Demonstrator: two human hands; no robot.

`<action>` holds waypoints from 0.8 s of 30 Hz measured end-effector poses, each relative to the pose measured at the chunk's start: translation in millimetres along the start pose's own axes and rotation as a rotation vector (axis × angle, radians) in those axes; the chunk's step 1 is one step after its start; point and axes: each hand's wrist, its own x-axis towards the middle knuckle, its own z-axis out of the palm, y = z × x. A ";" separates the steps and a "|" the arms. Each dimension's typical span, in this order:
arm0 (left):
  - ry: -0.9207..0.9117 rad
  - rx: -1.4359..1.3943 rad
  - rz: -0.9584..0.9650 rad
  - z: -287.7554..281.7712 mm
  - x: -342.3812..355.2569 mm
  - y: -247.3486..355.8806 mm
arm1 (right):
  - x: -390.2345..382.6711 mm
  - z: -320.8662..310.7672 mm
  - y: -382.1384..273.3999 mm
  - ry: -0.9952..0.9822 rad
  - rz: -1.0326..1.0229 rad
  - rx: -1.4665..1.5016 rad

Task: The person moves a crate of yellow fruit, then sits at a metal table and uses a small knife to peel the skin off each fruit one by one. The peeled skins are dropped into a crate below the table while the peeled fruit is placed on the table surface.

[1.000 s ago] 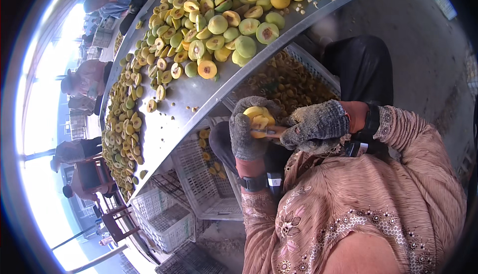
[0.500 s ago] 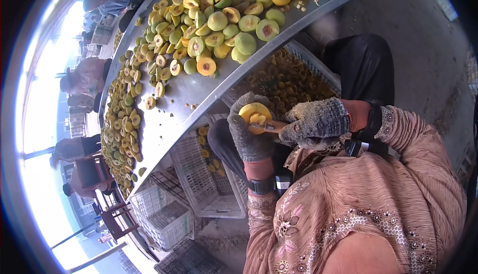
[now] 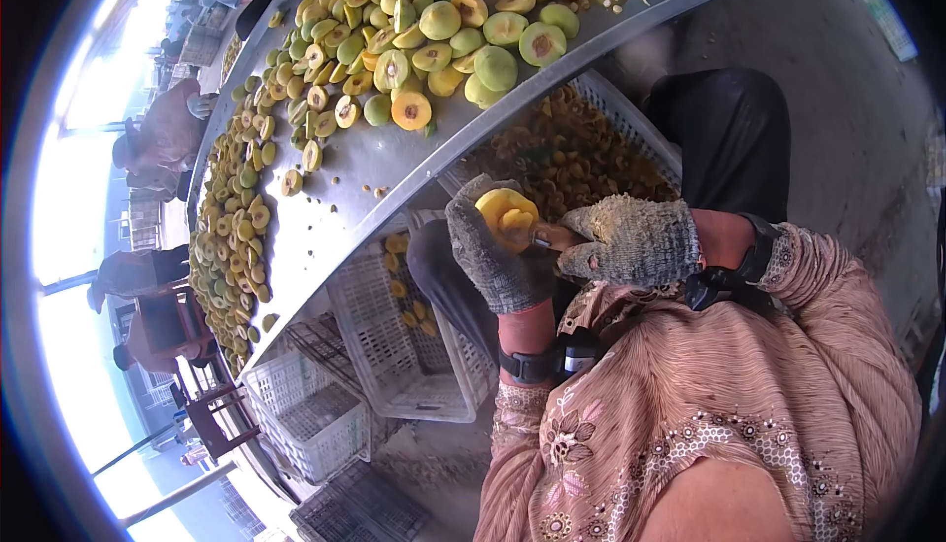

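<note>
My left hand (image 3: pixel 491 254), in a grey knitted glove, is closed around a yellow peach half (image 3: pixel 505 217), its cut face turned up. A loosened piece of flesh stands up at the middle of that face. My right hand (image 3: pixel 631 241), gloved the same way, grips a small pitting knife (image 3: pixel 547 238) with a brownish handle and a short metal end. The tool's tip lies against the fruit's right edge; the glove partly hides the handle. Both hands are held over my lap, just below the metal table's near edge.
Many halved peaches (image 3: pixel 434 54) lie heaped on the metal table (image 3: pixel 394 163). Below its edge stands a crate of fruit pieces (image 3: pixel 567 148). A white crate (image 3: pixel 414 399) with a few halves and another white crate (image 3: pixel 315 434) stand at left. Other people (image 3: pixel 163 133) work along the far side.
The knife's metal end has drawn back from the middle of the peach half toward its right edge. The flesh there is now more raised. My left hand has tilted the fruit slightly.
</note>
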 end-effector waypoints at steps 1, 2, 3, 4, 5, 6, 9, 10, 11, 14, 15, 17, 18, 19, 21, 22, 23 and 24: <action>0.029 0.055 0.018 0.2 -0.2 -0.4 | -1.1 -3.9 -2.1 0.007 0.051 -0.176; 0.048 0.015 -0.031 0.7 0.1 -0.6 | -1.6 -7.0 -4.5 0.037 0.058 -0.338; 0.069 -0.025 -0.080 0.8 1.0 -0.6 | -0.7 -7.0 -6.9 -0.051 0.134 -0.340; 0.081 -0.159 -0.198 0.9 1.8 -0.4 | -0.5 -7.4 -8.8 -0.118 0.166 -0.327; 0.090 -0.291 -0.319 1.0 3.3 -0.2 | -1.2 -6.9 -9.9 -0.171 0.166 -0.288; 0.081 -0.313 -0.337 0.9 4.5 0.3 | -1.7 -6.1 -10.4 -0.150 0.172 -0.240; 0.086 -0.372 -0.343 0.4 6.4 1.2 | -3.8 -1.3 -6.8 -0.071 0.055 0.065; 0.091 -0.378 -0.323 0.4 6.4 1.4 | -4.0 -0.4 -4.4 -0.050 0.063 0.035; 0.094 -0.385 -0.303 0.5 6.0 1.4 | -4.7 -1.0 -1.5 -0.027 0.071 0.005; 0.089 -0.383 -0.317 1.5 5.3 -0.8 | -2.6 -0.5 6.4 0.028 0.007 -0.089; 0.098 -0.386 -0.332 1.7 5.4 -2.0 | -0.2 1.5 8.3 0.059 0.012 -0.135; 0.097 -0.372 -0.328 1.2 5.6 -4.7 | 3.6 5.8 9.6 0.087 -0.089 -0.163; 0.090 -0.405 -0.323 0.7 5.7 -6.0 | 4.2 8.5 9.4 0.090 -0.086 -0.153; 0.084 -0.426 -0.321 0.1 5.7 -7.3 | 4.7 11.4 9.0 0.090 -0.084 -0.143; 0.083 -0.434 -0.316 -1.4 4.8 -9.8 | 3.3 13.7 9.2 0.064 -0.029 -0.077; 0.087 -0.420 -0.313 -2.1 4.1 -11.1 | 2.1 13.1 10.5 0.038 0.025 -0.022; 0.082 -0.399 -0.313 -2.9 3.0 -12.3 | 0.8 12.0 12.6 0.008 0.043 0.045; 0.090 -0.413 -0.312 -3.4 1.9 -13.9 | 0.0 10.7 15.6 -0.056 0.140 0.214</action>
